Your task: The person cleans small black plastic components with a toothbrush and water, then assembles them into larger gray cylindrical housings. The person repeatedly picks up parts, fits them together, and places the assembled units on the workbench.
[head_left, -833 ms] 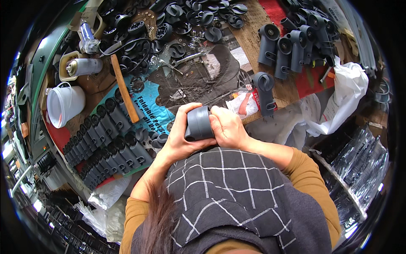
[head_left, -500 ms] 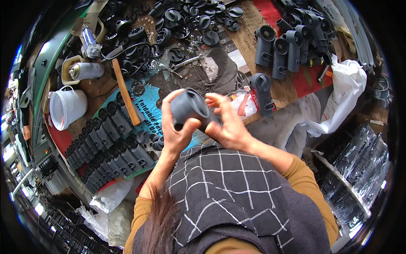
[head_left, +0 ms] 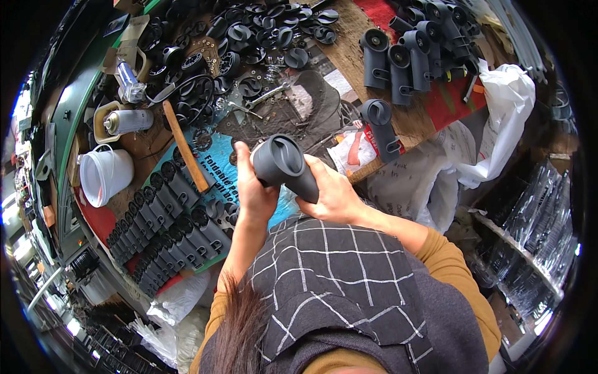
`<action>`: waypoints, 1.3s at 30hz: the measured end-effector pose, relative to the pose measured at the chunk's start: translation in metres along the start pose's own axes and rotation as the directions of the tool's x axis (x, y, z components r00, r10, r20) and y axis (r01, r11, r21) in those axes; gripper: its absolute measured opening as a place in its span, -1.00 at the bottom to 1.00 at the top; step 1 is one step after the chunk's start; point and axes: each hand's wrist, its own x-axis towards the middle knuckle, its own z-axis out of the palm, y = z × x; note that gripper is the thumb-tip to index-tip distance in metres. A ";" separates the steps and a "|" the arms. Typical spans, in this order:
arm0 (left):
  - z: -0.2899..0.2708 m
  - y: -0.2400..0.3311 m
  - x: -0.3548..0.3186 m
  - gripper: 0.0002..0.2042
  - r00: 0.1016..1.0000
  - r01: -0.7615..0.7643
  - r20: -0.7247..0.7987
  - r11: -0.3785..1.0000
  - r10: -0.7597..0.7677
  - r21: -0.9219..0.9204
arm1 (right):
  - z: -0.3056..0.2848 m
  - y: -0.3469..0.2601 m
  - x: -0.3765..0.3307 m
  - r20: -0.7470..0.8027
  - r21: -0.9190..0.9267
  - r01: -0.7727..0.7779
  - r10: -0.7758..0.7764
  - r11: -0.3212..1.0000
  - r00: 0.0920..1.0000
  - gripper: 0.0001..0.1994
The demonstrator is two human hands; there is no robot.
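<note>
- The tabletop (head_left: 349,47) is wooden, crowded from edge to edge, with red mats on parts of it and a blue printed sheet (head_left: 215,163) near its middle.
- A white plastic bag (head_left: 507,118) hangs off the right edge of the tabletop, with more pale bags bunched below it.
- Two long rows of dark grey tube parts (head_left: 168,224) lie side by side on the left, slanting from the blue printed sheet down toward the near edge.
- A heap of round black caps (head_left: 249,31) fills the far side of the tabletop.
- A cluster of grey tube fittings (head_left: 414,43) stands at the far right on a red mat, and one more fitting (head_left: 381,128) lies apart, nearer the person.
- A white bucket (head_left: 104,176) sits at the left, with a silver spray can (head_left: 128,120) lying just beyond it.
- A wooden stick (head_left: 185,146) lies slanted between the bucket and the blue printed sheet.
- The grey cylindrical part (head_left: 286,167) is held up above the tabletop, in front of the person's chest, its open round end tilted up toward the camera.
- The left hand (head_left: 254,187) wraps the part's left side, thumb against its rim.
- The right hand (head_left: 333,193) grips the part's lower right end, fingers closed around it.
</note>
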 end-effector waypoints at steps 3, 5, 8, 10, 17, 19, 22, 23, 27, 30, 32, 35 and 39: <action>0.003 -0.014 0.007 -0.55 0.972 -0.155 -0.177 0.988 0.152 -0.005 | 0.004 -0.001 -0.005 0.049 0.027 -0.126 0.125 0.992 0.991 -0.29; 0.001 -0.019 0.008 -0.55 0.970 -0.210 -0.123 0.977 0.211 0.018 | 0.003 -0.002 -0.005 0.103 0.069 -0.204 0.197 0.976 0.975 -0.28; -0.002 -0.021 0.003 -0.52 0.963 -0.242 -0.091 0.963 0.253 0.116 | -0.005 -0.003 0.001 -0.065 -0.131 -0.032 0.024 0.991 0.998 -0.25; -0.002 -0.020 -0.001 -0.50 0.964 -0.267 0.053 0.948 0.262 0.176 | -0.013 -0.001 0.005 -0.314 -0.256 0.112 -0.192 0.960 0.930 -0.49; 0.006 -0.031 -0.007 -0.46 0.982 -0.055 0.189 0.949 -0.005 0.310 | -0.014 0.006 -0.011 -0.191 -0.089 0.178 -0.192 0.980 0.963 -0.74; 0.006 -0.032 -0.007 -0.46 0.984 0.047 0.149 0.952 -0.096 0.302 | -0.014 0.010 -0.016 -0.235 -0.161 0.273 -0.306 0.948 0.923 -0.74; 0.007 -0.031 -0.007 -0.43 0.984 0.115 0.097 0.947 -0.151 0.301 | -0.020 0.014 -0.020 -0.202 -0.229 0.281 -0.328 0.932 0.923 -0.69; 0.009 -0.030 -0.006 -0.42 0.985 0.117 0.085 0.947 -0.148 0.298 | -0.022 0.016 -0.021 -0.185 -0.261 0.265 -0.317 0.928 0.930 -0.66; 0.014 -0.034 -0.007 -0.32 0.990 0.072 0.094 0.960 -0.101 0.272 | -0.014 0.017 -0.039 -0.219 0.017 0.020 -0.016 1.000 0.976 -0.21; 0.013 -0.044 -0.009 -0.33 0.919 -0.393 0.217 0.738 0.328 0.549 | 0.000 0.016 -0.052 -0.017 0.205 -0.193 0.200 0.960 0.980 -0.03; 0.006 -0.045 -0.010 -0.31 0.806 -0.565 0.387 0.388 0.448 0.728 | 0.005 0.015 -0.059 0.021 0.305 -0.240 0.245 0.922 0.969 -0.06; -0.001 -0.047 -0.008 -0.34 0.799 -0.594 0.446 0.408 0.404 0.693 | 0.007 0.013 -0.064 0.004 0.160 -0.333 0.336 0.929 0.942 -0.08; 0.006 -0.052 -0.008 -0.42 0.874 -0.453 0.432 0.690 0.221 0.564 | -0.004 0.020 -0.070 -0.054 0.296 -0.287 0.316 0.911 0.947 -0.18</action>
